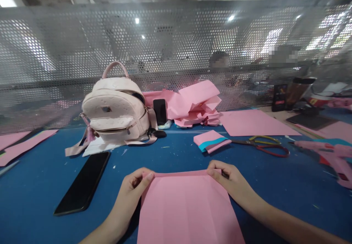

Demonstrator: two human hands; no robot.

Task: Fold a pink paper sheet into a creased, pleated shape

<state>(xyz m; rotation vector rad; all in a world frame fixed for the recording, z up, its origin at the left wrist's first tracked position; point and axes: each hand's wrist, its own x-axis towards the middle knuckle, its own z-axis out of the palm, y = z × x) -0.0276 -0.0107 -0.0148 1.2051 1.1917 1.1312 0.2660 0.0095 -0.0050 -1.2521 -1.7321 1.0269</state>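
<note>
A large pink sheet of paper (187, 211) with faint lengthwise creases lies in front of me, a narrow strip folded along its far edge. My left hand (134, 187) pinches the far left corner between thumb and fingers. At the far right corner, my right hand (227, 176) grips the same fold, thumb on top. Beyond the sheet sits a small folded pink paper piece (210, 141) with a blue band. Scissors (261, 145) with yellow and red handles rest beside it, their blades reaching toward the folded piece. The sheet's near end runs out of view.
Left of me lies a black phone (84, 183). A cream backpack (117, 112), another phone (160, 112) and crumpled pink paper (196, 102) stand along the perforated metal screen (176, 46). To the right are a flat pink sheet (255, 123) and a pink glue gun (330, 154). People show behind the screen.
</note>
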